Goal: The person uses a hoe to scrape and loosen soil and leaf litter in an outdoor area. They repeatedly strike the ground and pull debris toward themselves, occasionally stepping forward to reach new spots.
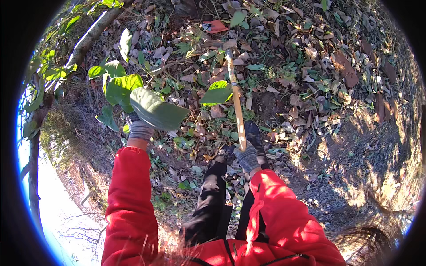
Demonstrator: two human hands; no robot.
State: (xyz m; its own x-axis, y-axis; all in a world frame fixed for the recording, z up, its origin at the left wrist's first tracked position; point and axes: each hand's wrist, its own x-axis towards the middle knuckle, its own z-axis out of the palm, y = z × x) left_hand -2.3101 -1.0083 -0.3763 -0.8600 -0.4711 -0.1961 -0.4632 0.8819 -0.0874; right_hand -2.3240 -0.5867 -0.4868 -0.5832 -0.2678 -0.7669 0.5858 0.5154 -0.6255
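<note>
My right hand [247,157], in a grey knitted glove, is closed around the lower end of a wooden handle [238,113]. The handle reaches away over the leaf litter; a metal collar shows at its far end, and I cannot tell which tool head it bears. My left hand [140,128], gloved alike, is raised among large green leaves [159,109] on a leafy stem. Those leaves cover its fingers, so its hold is hidden. One more green leaf [216,93] lies or hangs just left of the handle.
A tree branch [81,50] curves along the upper left. Dry leaves and low weeds cover the ground around my dark shoes [252,131]. An orange-red scrap [215,26] lies at the top, and broken brick-like pieces [346,69] lie at the right.
</note>
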